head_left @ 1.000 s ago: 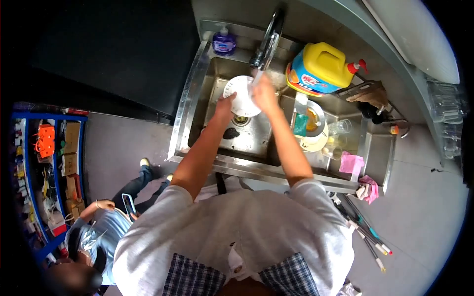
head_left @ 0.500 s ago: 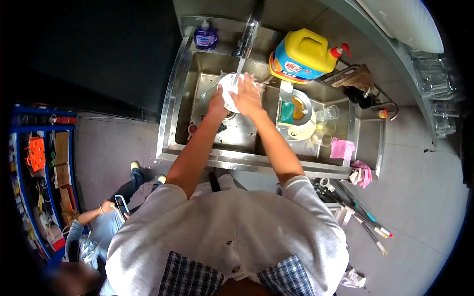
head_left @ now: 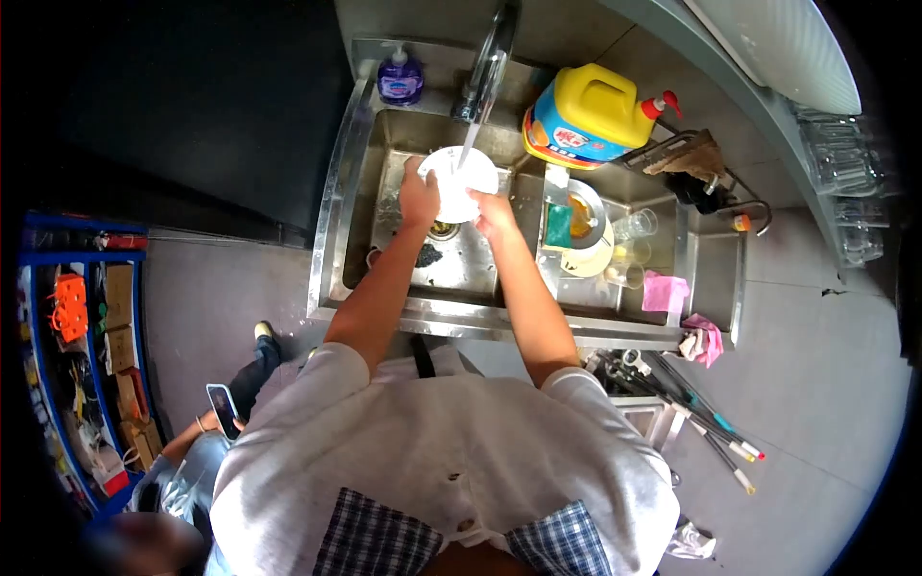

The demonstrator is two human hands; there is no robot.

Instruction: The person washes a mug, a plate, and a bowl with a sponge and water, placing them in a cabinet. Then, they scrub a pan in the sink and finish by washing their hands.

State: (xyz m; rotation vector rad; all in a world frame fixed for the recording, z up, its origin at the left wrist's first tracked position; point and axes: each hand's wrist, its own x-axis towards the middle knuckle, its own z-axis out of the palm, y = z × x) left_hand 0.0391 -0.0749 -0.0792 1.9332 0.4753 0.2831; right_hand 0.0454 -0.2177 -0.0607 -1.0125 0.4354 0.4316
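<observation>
A white plate [head_left: 468, 174] is held over the left sink basin, under a stream of water from the faucet [head_left: 488, 62]. My left hand [head_left: 420, 199] grips its left edge. On the lower right rim is my right hand [head_left: 494, 213], with its fingers closed on the plate. Below the plate, the drain and some dark scraps [head_left: 428, 255] show on the basin floor. A green sponge [head_left: 558, 226] rests at the divider, beside stacked dishes [head_left: 588, 252] in the right basin.
Purple soap [head_left: 400, 77] and a yellow detergent jug [head_left: 595, 113] stand behind the basins. Glasses [head_left: 635, 225] and a pink cloth [head_left: 664, 291] are at the right. A person holding a phone [head_left: 223, 411] is at lower left, near a blue shelf [head_left: 82, 257].
My right hand has moved from the plate's surface down to its rim, leaving more of the plate showing. The other person's phone has shifted slightly left.
</observation>
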